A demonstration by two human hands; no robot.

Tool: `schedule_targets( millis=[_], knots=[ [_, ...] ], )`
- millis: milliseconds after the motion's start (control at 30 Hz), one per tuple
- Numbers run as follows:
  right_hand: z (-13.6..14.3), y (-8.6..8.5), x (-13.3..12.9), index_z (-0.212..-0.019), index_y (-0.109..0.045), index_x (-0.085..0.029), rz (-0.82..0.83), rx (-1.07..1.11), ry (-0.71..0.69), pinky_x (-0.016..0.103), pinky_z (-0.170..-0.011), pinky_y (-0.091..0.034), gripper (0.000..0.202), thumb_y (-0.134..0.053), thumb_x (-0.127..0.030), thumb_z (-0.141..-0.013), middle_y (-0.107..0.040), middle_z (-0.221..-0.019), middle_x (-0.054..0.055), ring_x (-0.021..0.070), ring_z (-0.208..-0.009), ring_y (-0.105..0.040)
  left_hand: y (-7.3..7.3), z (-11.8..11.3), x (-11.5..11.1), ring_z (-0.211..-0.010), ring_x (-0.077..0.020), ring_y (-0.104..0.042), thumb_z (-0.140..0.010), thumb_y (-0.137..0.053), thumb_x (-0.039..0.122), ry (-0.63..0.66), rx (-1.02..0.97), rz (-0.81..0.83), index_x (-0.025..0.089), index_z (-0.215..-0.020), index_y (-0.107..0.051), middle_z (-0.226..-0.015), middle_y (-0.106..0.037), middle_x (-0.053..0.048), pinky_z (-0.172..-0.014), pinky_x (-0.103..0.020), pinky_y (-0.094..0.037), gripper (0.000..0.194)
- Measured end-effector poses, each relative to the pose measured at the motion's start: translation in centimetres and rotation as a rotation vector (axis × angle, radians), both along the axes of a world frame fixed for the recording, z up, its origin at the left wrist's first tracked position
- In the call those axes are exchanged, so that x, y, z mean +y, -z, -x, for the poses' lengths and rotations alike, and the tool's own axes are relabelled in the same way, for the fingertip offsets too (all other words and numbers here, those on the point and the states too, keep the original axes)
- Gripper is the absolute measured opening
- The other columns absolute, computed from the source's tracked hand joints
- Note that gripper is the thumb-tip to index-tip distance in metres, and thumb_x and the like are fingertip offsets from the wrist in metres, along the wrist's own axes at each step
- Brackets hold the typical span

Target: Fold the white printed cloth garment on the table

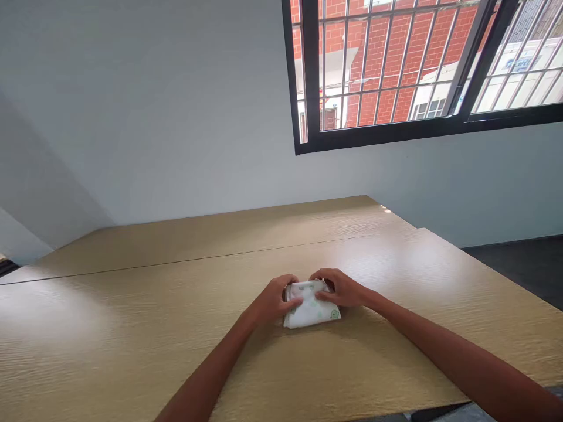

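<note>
A small folded white cloth with faint green print lies on the wooden table, a little right of centre. My left hand grips its left side, thumb on top and fingers curled over the far edge. From the other side my right hand holds the right edge, fingers bent over the cloth's far edge. Both forearms reach in from the bottom of the view.
The table is made of two joined tops with a seam running across. A grey wall stands behind it. A barred window sits at upper right, brick building outside. Dark floor lies beyond the table's right edge.
</note>
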State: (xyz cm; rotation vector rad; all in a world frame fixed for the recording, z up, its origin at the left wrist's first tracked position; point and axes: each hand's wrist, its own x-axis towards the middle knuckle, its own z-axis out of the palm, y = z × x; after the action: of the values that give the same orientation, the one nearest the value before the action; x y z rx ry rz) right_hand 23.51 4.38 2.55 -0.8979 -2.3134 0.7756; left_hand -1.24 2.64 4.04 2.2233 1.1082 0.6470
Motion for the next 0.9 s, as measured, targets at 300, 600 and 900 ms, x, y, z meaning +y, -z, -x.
schedule_targets(
  millis=[300, 600, 900],
  knots=[
    [-0.2, -1.3, -0.7, -0.095, -0.059, -0.016, 0.128, -0.044, -0.151, 0.021, -0.057, -0.036, 0.03, -0.065, -0.014, -0.066, -0.053, -0.081, -0.001, 0.011, -0.067, -0.045, 0.1, -0.4, -0.5, -0.063, -0.0096, -0.041, -0.067, -0.077, 0.037, 0.155, -0.057, 0.191, 0.015, -0.073, -0.057, -0.073, -0.049, 0.004, -0.054, -0.02, -0.03, 0.03],
    [0.7, -0.8, -1.2, -0.089, -0.058, -0.014, 0.477, 0.094, -0.471, 0.02, -0.051, -0.032, 0.047, -0.068, -0.057, -0.074, -0.049, -0.07, -0.003, 0.0091, -0.059, -0.042, 1.7, -0.9, -1.7, -0.073, -0.0123, -0.05, -0.057, -0.086, 0.04, 0.281, -0.217, 0.194, 0.016, -0.075, -0.061, -0.087, -0.055, -0.001, -0.06, -0.021, -0.039, 0.039],
    [1.2, -1.8, -1.6, -0.08, -0.06, -0.015, 0.569, 0.371, -0.221, 0.021, -0.054, -0.031, 0.045, -0.059, -0.059, -0.08, -0.046, -0.067, -0.002, 0.0093, -0.058, -0.04, 1.1, -0.8, -1.7, -0.081, -0.0148, -0.051, -0.075, -0.069, 0.016, 0.205, -0.385, -0.173, 0.02, -0.088, -0.053, -0.091, -0.05, -0.003, -0.071, -0.024, -0.042, 0.022]
  ],
)
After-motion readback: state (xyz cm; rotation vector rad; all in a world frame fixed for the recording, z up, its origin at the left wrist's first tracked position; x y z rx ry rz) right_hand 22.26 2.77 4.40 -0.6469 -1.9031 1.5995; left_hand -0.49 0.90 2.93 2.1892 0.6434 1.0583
